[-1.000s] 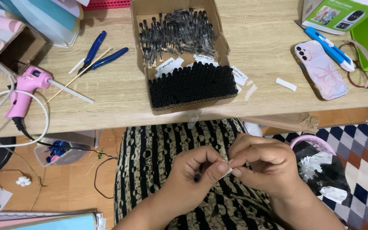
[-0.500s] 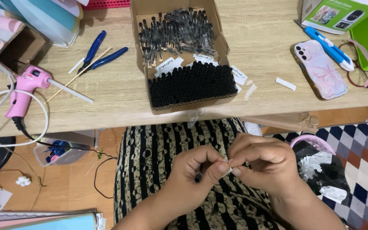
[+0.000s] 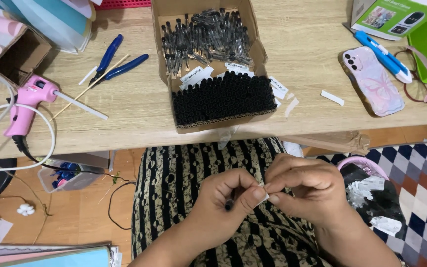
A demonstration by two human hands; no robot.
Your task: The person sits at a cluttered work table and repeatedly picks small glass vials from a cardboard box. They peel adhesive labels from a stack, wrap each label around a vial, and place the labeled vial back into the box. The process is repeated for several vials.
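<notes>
Now left hand (image 3: 223,202) grips small black tube (image 3: 230,202) — right hand (image 3: 305,190) touching.

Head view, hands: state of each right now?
Left hand: closed on a small dark tube.
Right hand: closed, fingertips pinching a small white label at the tube's end.

The person wears a black and cream patterned garment (image 3: 198,178) with vertical stripes over the lap, and both forearms are bare of sleeves.
</notes>
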